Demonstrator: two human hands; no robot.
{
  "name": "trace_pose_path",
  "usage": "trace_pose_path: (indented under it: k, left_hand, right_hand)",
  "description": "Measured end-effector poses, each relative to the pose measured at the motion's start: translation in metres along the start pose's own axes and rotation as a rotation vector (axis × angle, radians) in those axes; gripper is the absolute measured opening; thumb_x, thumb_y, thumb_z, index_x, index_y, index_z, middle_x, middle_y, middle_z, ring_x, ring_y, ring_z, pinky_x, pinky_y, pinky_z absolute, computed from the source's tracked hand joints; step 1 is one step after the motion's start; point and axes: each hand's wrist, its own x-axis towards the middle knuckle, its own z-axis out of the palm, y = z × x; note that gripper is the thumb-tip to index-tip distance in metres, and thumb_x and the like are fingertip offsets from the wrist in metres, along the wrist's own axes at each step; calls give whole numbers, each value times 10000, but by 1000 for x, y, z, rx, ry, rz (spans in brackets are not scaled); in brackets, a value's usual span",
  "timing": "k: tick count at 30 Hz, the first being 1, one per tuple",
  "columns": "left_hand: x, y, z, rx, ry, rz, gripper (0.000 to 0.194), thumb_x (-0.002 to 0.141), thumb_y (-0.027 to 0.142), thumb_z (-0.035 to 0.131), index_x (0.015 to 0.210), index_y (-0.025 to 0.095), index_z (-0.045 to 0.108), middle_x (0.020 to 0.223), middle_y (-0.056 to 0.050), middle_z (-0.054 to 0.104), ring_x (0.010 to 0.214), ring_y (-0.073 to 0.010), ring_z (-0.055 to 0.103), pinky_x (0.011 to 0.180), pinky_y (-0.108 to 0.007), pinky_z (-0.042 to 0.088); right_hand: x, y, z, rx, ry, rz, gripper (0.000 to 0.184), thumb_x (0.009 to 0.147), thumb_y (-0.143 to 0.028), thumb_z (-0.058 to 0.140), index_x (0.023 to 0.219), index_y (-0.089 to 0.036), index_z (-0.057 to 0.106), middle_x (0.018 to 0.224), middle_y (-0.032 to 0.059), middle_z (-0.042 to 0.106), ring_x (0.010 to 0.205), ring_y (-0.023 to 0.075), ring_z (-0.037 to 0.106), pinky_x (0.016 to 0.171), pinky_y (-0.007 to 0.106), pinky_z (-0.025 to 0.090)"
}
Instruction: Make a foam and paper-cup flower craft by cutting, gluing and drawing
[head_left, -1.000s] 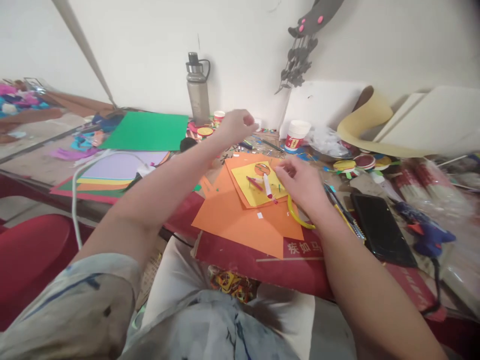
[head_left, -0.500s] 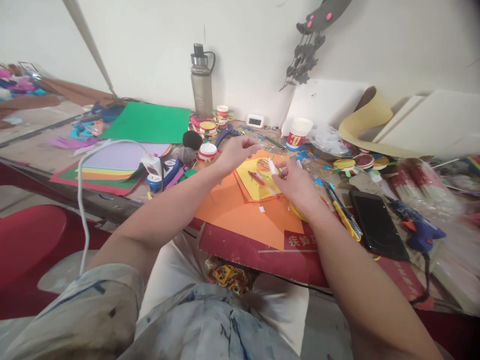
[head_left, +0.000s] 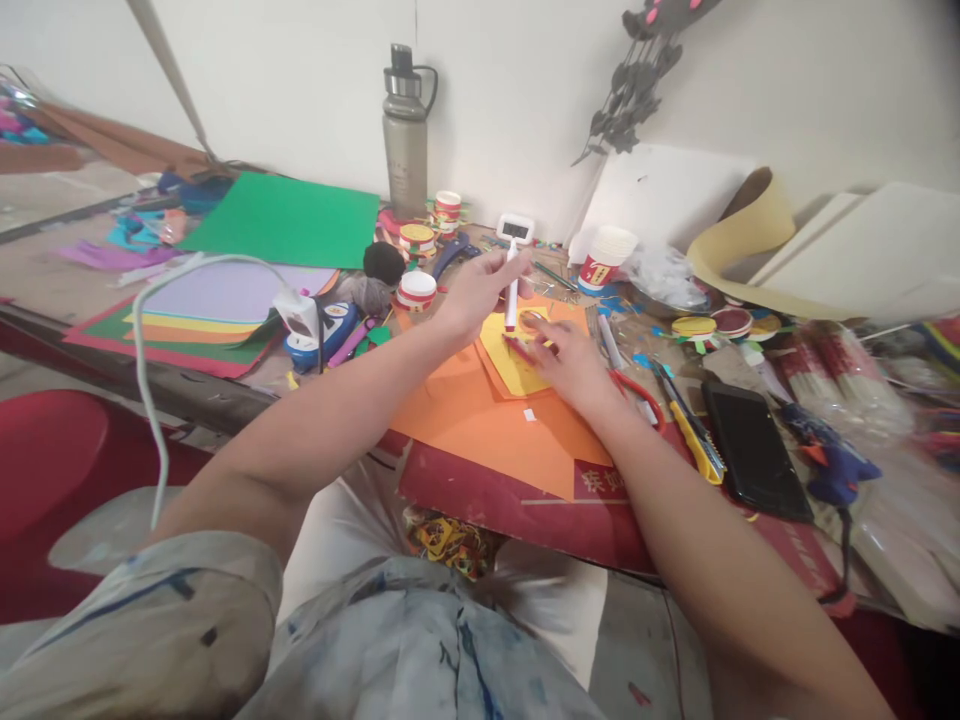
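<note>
My left hand [head_left: 491, 285] pinches a white marker [head_left: 512, 290] with a red lower end, held upright over the paper. Below it lies a small stack of yellow paper [head_left: 511, 372] on a larger orange sheet [head_left: 457, 400]. Low over the yellow paper, my right hand [head_left: 566, 360] has its fingers bent round a slim red pen [head_left: 519, 347]; the far part of the pen is hidden by the hand. A small white scrap [head_left: 529, 415] rests on the orange sheet.
Right of my hands lie red-handled scissors [head_left: 660, 412], a yellow utility knife [head_left: 696, 435], a black phone [head_left: 754, 450] and a blue glue gun [head_left: 836, 455]. Paper cups [head_left: 606, 258], a bottle [head_left: 406, 150] and a clock [head_left: 516, 229] stand behind. Left: a power strip [head_left: 322, 335] with a white cable.
The white marker has passed from my right hand to my left, which now holds it upright. My right hand has moved left and down onto the red pen. The view has shifted slightly.
</note>
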Motion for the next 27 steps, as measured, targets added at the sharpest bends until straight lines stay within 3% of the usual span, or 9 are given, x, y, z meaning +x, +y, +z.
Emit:
trace_pose_path:
  k: [4, 9, 13, 18, 22, 27]
  left_hand:
    - [-2, 3, 0, -24, -17, 7, 343, 1095, 483, 612, 925, 196, 691, 662, 38, 517, 519, -65, 408, 510, -242, 333]
    - [-5, -2, 4, -2, -92, -14, 408, 1017, 618, 689, 974, 212, 702, 629, 62, 429, 530, -67, 384, 517, -233, 333]
    - [-10, -3, 4, 42, -222, -10, 403, 965, 598, 756, 927, 213, 646, 641, 68, 425, 536, -68, 385, 506, -224, 286]
    - [-13, -6, 1, 133, -315, 37, 357, 1016, 500, 701, 867, 209, 558, 723, 35, 570, 572, -62, 473, 517, -197, 359]
    - [-11, -9, 0, 197, -439, 60, 437, 975, 574, 747, 859, 181, 595, 727, 29, 577, 572, -55, 485, 516, -180, 420]
    - [-11, -10, 1, 218, -455, 37, 468, 956, 559, 783, 810, 167, 574, 708, 47, 533, 578, -40, 482, 526, -152, 450]
  right_hand:
    - [3, 1, 5, -90, -114, -65, 235, 991, -228, 637, 1071, -259, 855, 1066, 116, 744, 1035, 276, 714, 1034, 478, 561]
    - [3, -1, 7, -56, -79, 69, 142, 950, -231, 676, 1050, -251, 775, 911, 53, 744, 794, 226, 700, 914, 450, 589]
    - [3, -3, 3, 42, 120, 191, 89, 943, -285, 664, 1009, -226, 661, 872, 52, 726, 821, 236, 696, 891, 454, 595]
    - [7, -3, -19, 355, 372, 157, 114, 933, -331, 643, 981, -229, 632, 944, 39, 702, 799, 196, 709, 801, 398, 625]
    - [8, -4, -31, 474, 421, 92, 130, 874, -311, 721, 973, -233, 691, 887, 6, 714, 776, 166, 694, 805, 362, 627]
    - [7, -5, -33, 488, 452, 30, 147, 855, -343, 766, 929, -250, 681, 820, -23, 697, 738, 148, 676, 754, 323, 610]
